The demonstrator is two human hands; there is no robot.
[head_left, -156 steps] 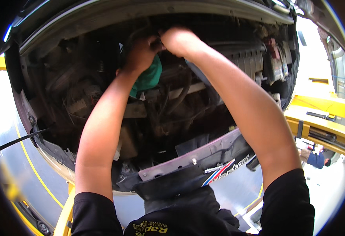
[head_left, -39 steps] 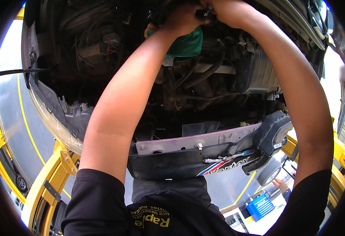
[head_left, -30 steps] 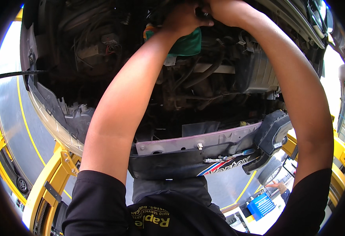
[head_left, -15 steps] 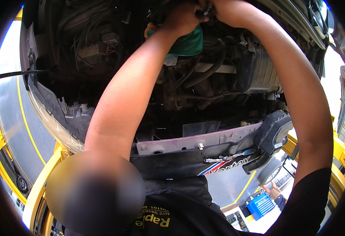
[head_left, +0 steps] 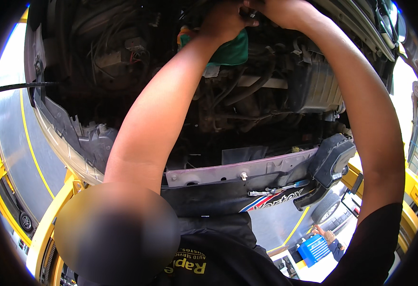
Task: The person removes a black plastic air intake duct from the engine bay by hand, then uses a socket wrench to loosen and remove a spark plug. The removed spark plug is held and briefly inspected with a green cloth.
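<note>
Both my arms reach up under a raised vehicle to the top edge of the view. My left hand (head_left: pixel 225 21) curls around a small dark part (head_left: pixel 251 13) with a shiny spot, too small and shaded to name. Close against it on the right, my right hand (head_left: pixel 280 12) has its fingers bent toward the same part; the frame edge cuts off some of them. Just below my left hand hangs a smooth green piece (head_left: pixel 233 51), perhaps cloth, with an orange thing (head_left: pixel 185 34) showing beside my left wrist.
Dark hoses and a ribbed box (head_left: pixel 316 86) fill the underbody. A ratchet with a socket (head_left: pixel 278 188) lies on the black front panel (head_left: pixel 209 200). Yellow lift arms (head_left: pixel 51 224) stand at both sides. Low on the right, another person's hand (head_left: pixel 330 236) is near a blue tool chest (head_left: pixel 314 250).
My hands have shifted slightly and the small dark part between them has turned or sunk deeper into the grip. The other person's hand has moved a little.
</note>
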